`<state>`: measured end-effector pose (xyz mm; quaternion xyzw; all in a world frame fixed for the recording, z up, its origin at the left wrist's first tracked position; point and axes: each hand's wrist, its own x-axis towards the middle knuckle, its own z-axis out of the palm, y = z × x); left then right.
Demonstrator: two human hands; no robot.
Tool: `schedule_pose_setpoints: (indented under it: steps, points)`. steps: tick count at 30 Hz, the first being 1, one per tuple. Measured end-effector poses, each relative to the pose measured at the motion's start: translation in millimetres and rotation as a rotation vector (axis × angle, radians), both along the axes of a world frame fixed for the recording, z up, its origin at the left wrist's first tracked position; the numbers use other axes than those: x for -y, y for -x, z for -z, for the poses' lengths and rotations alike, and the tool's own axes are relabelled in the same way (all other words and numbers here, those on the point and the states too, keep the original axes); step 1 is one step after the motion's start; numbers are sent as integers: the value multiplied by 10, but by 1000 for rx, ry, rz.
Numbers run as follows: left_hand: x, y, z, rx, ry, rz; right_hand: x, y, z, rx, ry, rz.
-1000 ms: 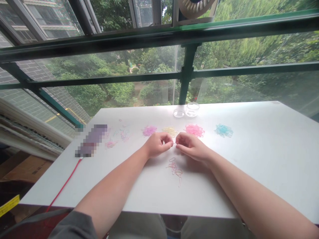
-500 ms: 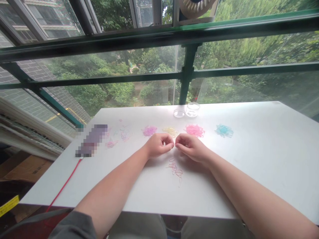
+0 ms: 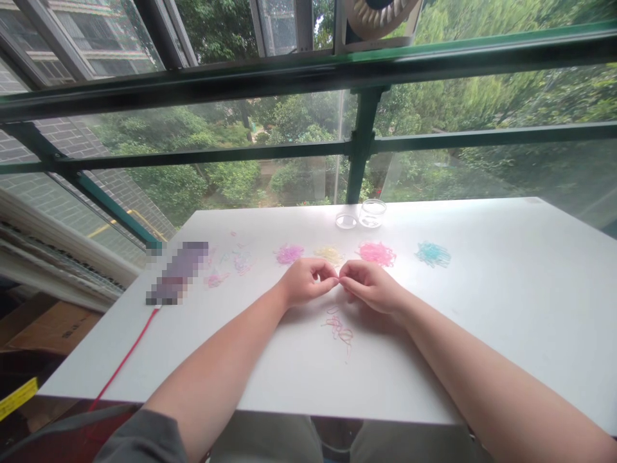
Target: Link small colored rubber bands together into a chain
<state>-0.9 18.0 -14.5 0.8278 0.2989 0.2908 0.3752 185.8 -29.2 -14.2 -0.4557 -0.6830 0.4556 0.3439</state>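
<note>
My left hand (image 3: 311, 281) and my right hand (image 3: 369, 284) meet fingertip to fingertip above the middle of the white table. Both are pinched closed; whatever lies between the fingertips is too small to make out. Just below them is a loose chain of thin reddish-pink bands (image 3: 340, 329). Behind the hands, piles of small bands form a row: purple (image 3: 290, 253), pale yellow (image 3: 328, 254), bright pink (image 3: 376, 253) and teal (image 3: 434, 253). The yellow pile sits closest to my fingers.
A clear round jar (image 3: 373, 213) and a clear lid (image 3: 346, 221) stand at the table's back edge. Scattered mixed bands (image 3: 240, 260) lie left, beside a blurred dark object (image 3: 180, 273) with a red cable (image 3: 124, 360). Green railings (image 3: 364, 145) rise behind the table (image 3: 520, 289).
The fingertips of both hands have come together, closing the small gap between them. The piles and the reddish-pink bands have not moved.
</note>
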Motion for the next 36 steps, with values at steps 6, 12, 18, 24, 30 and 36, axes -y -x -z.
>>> schedule_pose_setpoints:
  steps: [6, 12, 18, 24, 30, 36]
  points:
    - [-13, 13, -18, -8, -14, -2, -9, -12, 0, 37, -99, 29]
    - [-55, 43, 2, 10, -6, -24, -42, -55, 1, 27, -152, 77]
    - [-50, 38, 5, 10, 0, -29, -39, -48, 9, -38, -122, 43]
    - [-18, 26, -20, -8, -1, -25, -18, -18, 29, -4, -53, -3]
    - [-18, 22, -20, -6, 1, -29, -13, -14, 6, 14, -68, 28]
    - [-28, 33, -9, 0, 26, -18, -3, -16, -30, 146, -148, 50]
